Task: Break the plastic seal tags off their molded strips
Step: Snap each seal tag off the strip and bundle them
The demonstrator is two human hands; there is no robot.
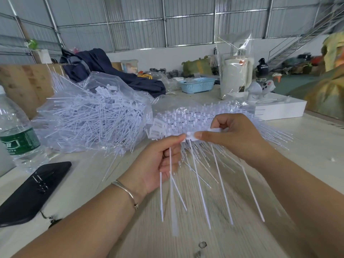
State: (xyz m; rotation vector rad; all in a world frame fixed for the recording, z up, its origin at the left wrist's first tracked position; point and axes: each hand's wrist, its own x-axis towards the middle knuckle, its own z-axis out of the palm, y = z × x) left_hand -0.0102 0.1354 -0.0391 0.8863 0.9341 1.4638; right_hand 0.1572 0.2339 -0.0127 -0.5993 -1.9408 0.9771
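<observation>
A pale worktop (pixel 307 146) carried a bagged heap of loose tags (pixel 89 116), a water bottle (pixel 16 131) and a phone (pixel 31 190). Above it, left hand (pixel 158 164) and right hand (pixel 236 136) fingers pinched one molded strip (pixel 193 137), tails hanging down.

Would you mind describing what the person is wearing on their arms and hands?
Both forearms are bare, with no sleeves or gloves in view. The left wrist carries a thin silver bangle with a small clasp. A dark ring sits on a finger of the left hand. The right hand shows no jewellery.
</observation>
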